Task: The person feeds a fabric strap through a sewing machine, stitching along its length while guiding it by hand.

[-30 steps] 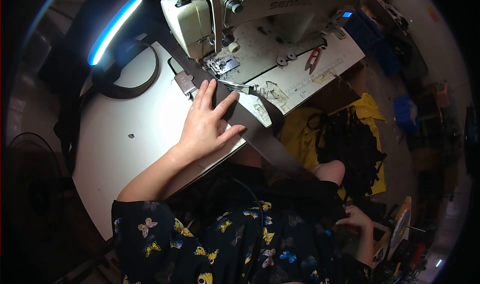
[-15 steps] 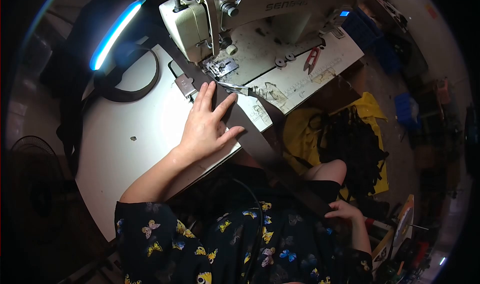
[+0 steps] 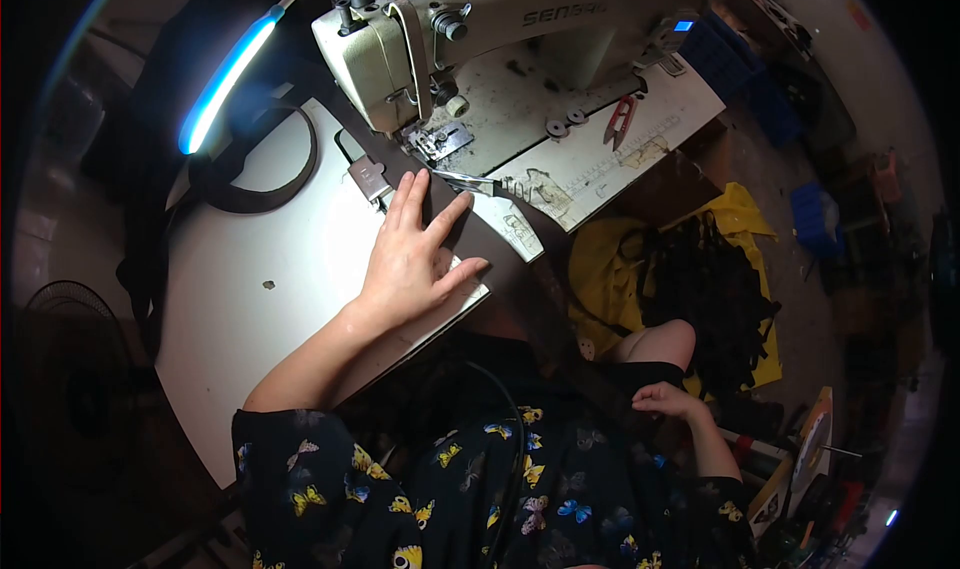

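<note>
A long dark strap [image 3: 480, 244] runs from under the sewing machine's head [image 3: 372, 64] across the table's front edge and down towards my lap. My left hand [image 3: 402, 254] lies palm down with its fingers spread, the fingertips pressing on the strap just in front of the presser foot. A metal guide piece [image 3: 370, 180] sits left of these fingertips. To their right a metal tool with shiny blades, like scissors [image 3: 468, 182], lies partly hidden by the strap. My right hand [image 3: 668, 401] is closed by my lap, its fingertips at the strap's lower stretch, where the dark cloth hides the exact grip.
A lit lamp [image 3: 232, 84] hangs at the left above a looped dark band [image 3: 262, 199]. Red-handled snips [image 3: 621, 122] and two bobbins [image 3: 565, 124] rest on the machine bed. Black straps [image 3: 705, 289] lie heaped on yellow material [image 3: 742, 214] at the right.
My right hand has moved slightly up and left, and the lower strap looks slacker. My left hand stays in place on the strap.
</note>
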`<state>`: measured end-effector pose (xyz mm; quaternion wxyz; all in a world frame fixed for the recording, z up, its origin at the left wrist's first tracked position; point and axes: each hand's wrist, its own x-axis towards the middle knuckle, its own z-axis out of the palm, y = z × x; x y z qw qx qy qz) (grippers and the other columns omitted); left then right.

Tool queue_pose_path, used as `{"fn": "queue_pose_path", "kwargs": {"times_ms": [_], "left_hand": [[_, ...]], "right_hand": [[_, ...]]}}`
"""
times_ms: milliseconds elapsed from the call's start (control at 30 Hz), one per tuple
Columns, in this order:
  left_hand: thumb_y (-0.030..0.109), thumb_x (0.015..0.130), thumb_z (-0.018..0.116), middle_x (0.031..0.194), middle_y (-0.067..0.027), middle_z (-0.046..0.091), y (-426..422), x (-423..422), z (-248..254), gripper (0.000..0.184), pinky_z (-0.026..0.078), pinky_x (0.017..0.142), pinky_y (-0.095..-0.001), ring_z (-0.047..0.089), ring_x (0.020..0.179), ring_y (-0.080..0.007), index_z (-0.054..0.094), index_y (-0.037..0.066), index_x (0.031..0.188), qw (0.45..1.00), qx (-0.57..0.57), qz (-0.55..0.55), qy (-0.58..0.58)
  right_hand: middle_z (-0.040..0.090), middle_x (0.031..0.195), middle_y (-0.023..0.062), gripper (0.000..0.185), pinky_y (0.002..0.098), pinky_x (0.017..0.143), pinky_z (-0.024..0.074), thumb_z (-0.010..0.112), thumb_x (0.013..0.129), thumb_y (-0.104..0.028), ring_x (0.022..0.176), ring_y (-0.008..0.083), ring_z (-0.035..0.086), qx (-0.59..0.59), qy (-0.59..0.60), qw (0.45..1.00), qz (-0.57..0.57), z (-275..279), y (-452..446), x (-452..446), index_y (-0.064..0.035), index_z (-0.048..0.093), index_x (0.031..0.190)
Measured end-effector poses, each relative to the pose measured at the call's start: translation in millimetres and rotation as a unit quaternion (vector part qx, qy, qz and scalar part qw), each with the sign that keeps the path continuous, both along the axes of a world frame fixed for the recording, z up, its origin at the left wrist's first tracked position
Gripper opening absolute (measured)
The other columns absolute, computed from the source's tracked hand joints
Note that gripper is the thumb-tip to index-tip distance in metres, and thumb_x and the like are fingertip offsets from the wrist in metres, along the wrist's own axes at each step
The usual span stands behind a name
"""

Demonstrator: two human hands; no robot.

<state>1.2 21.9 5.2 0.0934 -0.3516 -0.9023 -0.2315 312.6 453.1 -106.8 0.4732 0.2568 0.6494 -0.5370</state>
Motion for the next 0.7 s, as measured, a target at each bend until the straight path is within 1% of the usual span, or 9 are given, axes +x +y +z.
{"fn": "queue_pose_path", "kwargs": {"times_ms": [67,100,167,200,300,367,500,567,700], "left_hand": [[0.049,0.081,0.072,0.149,-0.0342,0.029,-0.1,0.0,-0.1,0.069,0.032,0.111,-0.0524,0.028,0.14,-0.0495,0.053,0.016,0.139,1.0,-0.002,0.001,0.0],[0.049,0.081,0.072,0.149,-0.0342,0.029,-0.1,-0.2,-0.3,0.069,0.032,0.111,-0.0524,0.028,0.14,-0.0495,0.053,0.016,0.139,1.0,-0.002,0.001,-0.001],[0.049,0.082,0.072,0.149,-0.0343,0.028,-0.3,-0.7,-0.7,0.069,0.032,0.112,-0.0522,0.027,0.141,-0.0496,0.053,0.016,0.139,1.0,-0.003,0.002,-0.001],[0.049,0.082,0.072,0.149,-0.0343,0.028,-0.5,-0.9,-0.8,0.069,0.032,0.112,-0.0522,0.027,0.141,-0.0496,0.053,0.016,0.139,1.0,-0.003,0.003,-0.002],[0.049,0.082,0.071,0.149,-0.034,0.029,-0.3,-0.7,-0.7,0.07,0.032,0.112,-0.0521,0.028,0.14,-0.0496,0.052,0.016,0.14,1.0,0.002,0.003,-0.006],[0.048,0.083,0.072,0.15,-0.0335,0.029,0.1,-0.2,0.6,0.07,0.032,0.112,-0.0519,0.028,0.14,-0.0496,0.05,0.015,0.141,1.0,0.008,0.004,-0.012],[0.045,0.083,0.072,0.15,-0.0328,0.029,-0.3,-0.3,-0.1,0.071,0.032,0.112,-0.052,0.027,0.141,-0.0496,0.048,0.015,0.143,1.0,0.012,0.003,-0.017],[0.043,0.083,0.072,0.15,-0.0325,0.03,-0.4,-0.4,-1.3,0.07,0.032,0.111,-0.052,0.027,0.141,-0.0495,0.048,0.014,0.143,1.0,0.012,0.004,-0.017],[0.042,0.083,0.072,0.15,-0.0324,0.03,-0.2,-0.3,0.6,0.07,0.032,0.112,-0.052,0.027,0.141,-0.0494,0.048,0.014,0.143,1.0,0.008,0.004,-0.02]], "right_hand": [[0.063,0.082,-0.0093,0.023,0.0198,0.066,0.0458,0.072,0.091,-0.033,0.075,0.0019,0.056,0.003,-0.014,1.0,0.016,3.9,-2.3,-3.9,-0.0121,0.071,0.099],[0.063,0.082,-0.0093,0.023,0.0198,0.066,0.0458,0.072,0.091,-0.033,0.075,0.0019,0.056,0.003,-0.014,1.0,0.016,3.2,-1.8,-4.0,-0.0121,0.071,0.099],[0.064,0.087,-0.0093,0.021,0.0208,0.069,0.0471,0.071,0.091,-0.029,0.079,0.0024,0.058,-0.001,-0.029,0.999,0.033,2.1,-0.3,-5.0,-0.0115,0.069,0.102],[0.064,0.087,-0.0093,0.021,0.0208,0.069,0.0471,0.071,0.091,-0.029,0.079,0.0024,0.058,-0.001,-0.029,0.999,0.034,2.4,0.2,-4.9,-0.0115,0.069,0.102],[0.064,0.085,-0.0095,0.019,0.021,0.069,0.0468,0.072,0.091,-0.027,0.078,0.0023,0.058,-0.01,-0.022,1.0,0.019,4.6,-0.7,-0.5,-0.0102,0.069,0.1],[0.061,0.08,-0.0105,0.018,0.0191,0.068,0.0437,0.072,0.091,-0.028,0.075,0.0004,0.054,-0.024,0.005,1.0,0.009,8.2,-2.3,3.7,-0.01,0.071,0.093],[0.06,0.079,-0.0103,0.017,0.0188,0.068,0.0416,0.072,0.091,-0.026,0.075,0.0004,0.052,-0.041,0.008,0.999,0.03,2.2,5.2,15.7,-0.0086,0.07,0.092],[0.06,0.079,-0.0098,0.016,0.0188,0.067,0.0407,0.072,0.091,-0.024,0.073,0.0006,0.052,-0.054,0.013,0.998,-0.006,7.9,1.2,17.6,-0.0081,0.07,0.091],[0.06,0.079,-0.0093,0.016,0.0187,0.067,0.0407,0.072,0.091,-0.024,0.073,0.0007,0.051,-0.06,0.027,0.998,-0.006,8.2,-1.4,18.2,-0.0078,0.07,0.09]]}}
